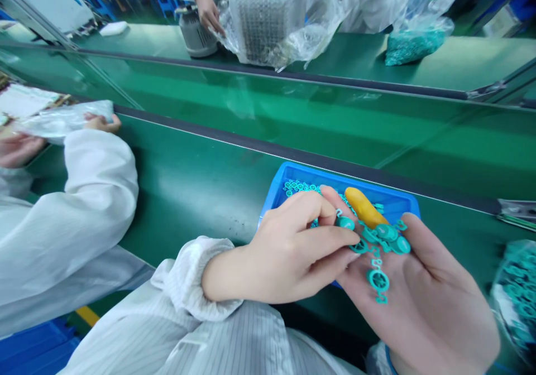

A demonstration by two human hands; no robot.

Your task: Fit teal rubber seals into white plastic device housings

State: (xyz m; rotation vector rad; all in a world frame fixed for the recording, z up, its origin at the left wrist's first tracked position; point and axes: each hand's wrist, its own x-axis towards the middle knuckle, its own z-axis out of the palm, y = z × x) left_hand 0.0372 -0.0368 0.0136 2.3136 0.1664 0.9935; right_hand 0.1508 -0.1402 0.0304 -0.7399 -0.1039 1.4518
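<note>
My left hand (293, 246) is closed in a pinch, its thumb and fingertips on a small teal plastic wheel-shaped piece (359, 245). Beneath it, my right hand (427, 285) is turned palm up and cradles several teal plastic pieces (387, 232), some with round solid caps. One ring-shaped piece with hooked ends (378, 280) lies across the palm. A yellow finger cot (365, 207) covers one finger of the right hand. Behind both hands, a blue tray (276, 188) contains more teal pieces (299, 187), partly hidden by my fingers.
A bag of teal parts (517, 291) sits at the right edge. At left, a co-worker's sleeve (100, 174) reaches over the green table, hands at a clear bag (71, 119). Across a raised divider (251, 113), another person's hand (207, 12) touches a large plastic bag (268, 23).
</note>
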